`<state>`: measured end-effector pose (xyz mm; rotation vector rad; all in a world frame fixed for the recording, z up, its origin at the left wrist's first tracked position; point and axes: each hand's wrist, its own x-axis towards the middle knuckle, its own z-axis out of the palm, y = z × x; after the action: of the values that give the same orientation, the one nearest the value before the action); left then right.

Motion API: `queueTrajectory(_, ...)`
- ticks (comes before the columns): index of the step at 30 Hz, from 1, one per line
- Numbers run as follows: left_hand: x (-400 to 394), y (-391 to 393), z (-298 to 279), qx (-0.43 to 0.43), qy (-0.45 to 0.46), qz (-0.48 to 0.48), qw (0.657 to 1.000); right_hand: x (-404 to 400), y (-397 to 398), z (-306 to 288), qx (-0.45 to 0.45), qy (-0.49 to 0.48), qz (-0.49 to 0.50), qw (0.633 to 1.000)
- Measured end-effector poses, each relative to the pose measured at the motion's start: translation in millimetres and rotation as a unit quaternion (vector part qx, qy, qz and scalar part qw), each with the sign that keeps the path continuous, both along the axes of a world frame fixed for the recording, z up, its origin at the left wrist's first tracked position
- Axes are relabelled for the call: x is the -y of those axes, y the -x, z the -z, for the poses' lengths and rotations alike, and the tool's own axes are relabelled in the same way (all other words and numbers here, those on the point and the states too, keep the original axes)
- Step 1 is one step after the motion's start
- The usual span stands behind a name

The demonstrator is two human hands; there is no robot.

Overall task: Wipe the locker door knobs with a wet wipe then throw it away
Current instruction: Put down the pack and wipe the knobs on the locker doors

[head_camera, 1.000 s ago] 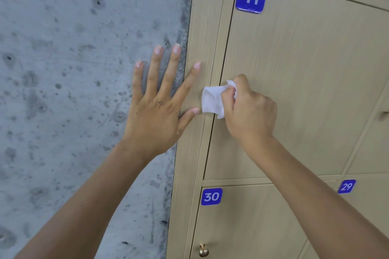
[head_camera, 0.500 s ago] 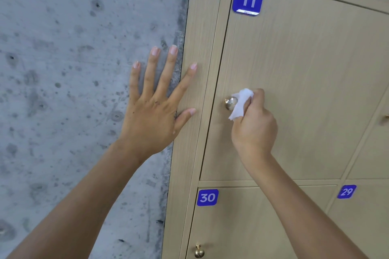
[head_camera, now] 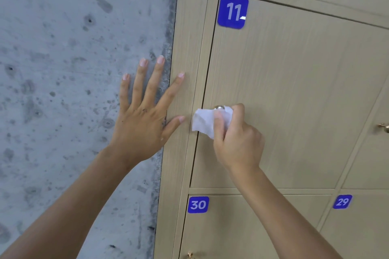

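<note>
My right hand (head_camera: 237, 143) pinches the crumpled wet wipe (head_camera: 205, 120) over locker 11's knob (head_camera: 219, 107), the wipe trailing left and downward. My left hand (head_camera: 143, 118) lies flat, fingers spread, across concrete wall (head_camera: 63, 69) and locker frame (head_camera: 185, 48).

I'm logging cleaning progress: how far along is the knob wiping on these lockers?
In hand: the right hand presses the wet wipe around locker 11's knob, while the left hand rests flat against the wall. Nothing shows as finished. Left: the knob at the right edge, the one below label 30, then binning the wipe.
</note>
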<state>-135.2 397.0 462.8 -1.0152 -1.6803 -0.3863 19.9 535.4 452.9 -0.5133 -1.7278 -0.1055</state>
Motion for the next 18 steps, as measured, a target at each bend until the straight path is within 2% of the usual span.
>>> queueTrajectory(5,-1.7,-13.5,-11.6,0.051,-0.033,0.040,0.997,-6.1,-6.5,-7.6,0.005,-0.012,-0.034,0.999)
queueTrajectory(10,-7.3,-19.3,-42.9,0.045,-0.045,0.058,0.996,-16.4,-13.2,-32.3,0.001,-0.026,-0.051,0.998)
queueTrajectory(18,-8.7,-19.1,-120.9,0.026,-0.085,0.078,0.993,-32.7,-26.4,-103.5,0.012,-0.042,-0.099,0.994)
